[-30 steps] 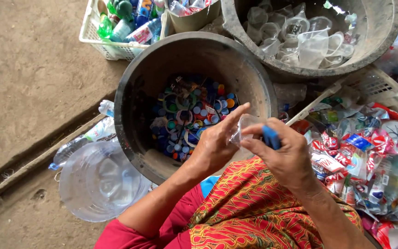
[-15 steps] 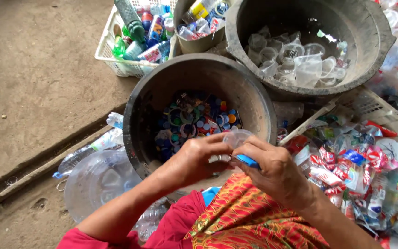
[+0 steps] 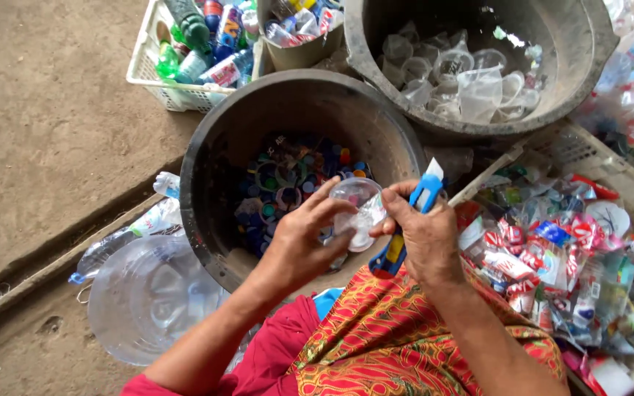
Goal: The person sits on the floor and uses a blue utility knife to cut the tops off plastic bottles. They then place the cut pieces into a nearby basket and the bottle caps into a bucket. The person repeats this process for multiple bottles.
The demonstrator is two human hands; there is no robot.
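A white basket (image 3: 157, 70) of green and blue bottles sits far left, beside a dark tub (image 3: 214, 139) of coloured caps. Over it, the left hand (image 3: 299, 238) closes its grip on a clear plastic cup (image 3: 357, 209); the right hand (image 3: 423, 235) clasps a blue cutter (image 3: 409, 224). Red-and-white wrappers (image 3: 552, 249) fill the right-hand crate.
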